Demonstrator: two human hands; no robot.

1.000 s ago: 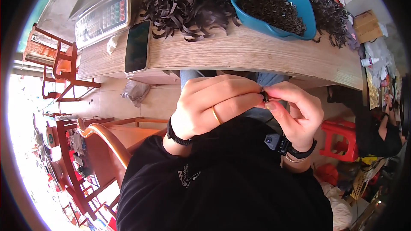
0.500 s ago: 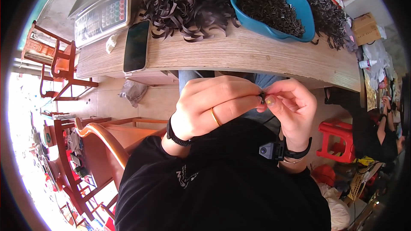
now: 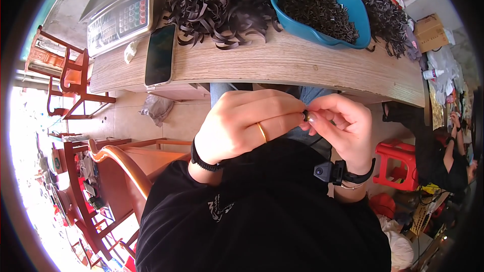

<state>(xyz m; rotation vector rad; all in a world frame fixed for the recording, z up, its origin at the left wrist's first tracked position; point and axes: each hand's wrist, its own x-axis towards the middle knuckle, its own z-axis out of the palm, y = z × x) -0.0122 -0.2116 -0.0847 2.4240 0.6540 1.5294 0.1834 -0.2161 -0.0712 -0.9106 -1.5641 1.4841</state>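
My left hand (image 3: 252,121) and my right hand (image 3: 343,126) meet fingertip to fingertip in front of the table's near edge. Pinched between them is a small black piece (image 3: 305,115), mostly covered by the fingers; its exact kind does not show. On the table beyond lies a heap of dark ribbon-like strips (image 3: 222,7). To its right stands a teal plastic basin (image 3: 322,38) holding many short dark pieces (image 3: 317,12). Another pile of dark short strips (image 3: 380,15) lies right of the basin.
A phone (image 3: 160,55) and a crumpled white tissue (image 3: 130,51) lie near a digital scale (image 3: 121,20) on the wooden table (image 3: 242,65). A wooden chair (image 3: 121,166) stands at my left, a red stool (image 3: 397,166) at my right. Another person's arm (image 3: 456,141) shows at far right.
My right wrist has turned, so the small camera on it has shifted right. The fingers have rolled slightly around the small black piece, and less of it shows.
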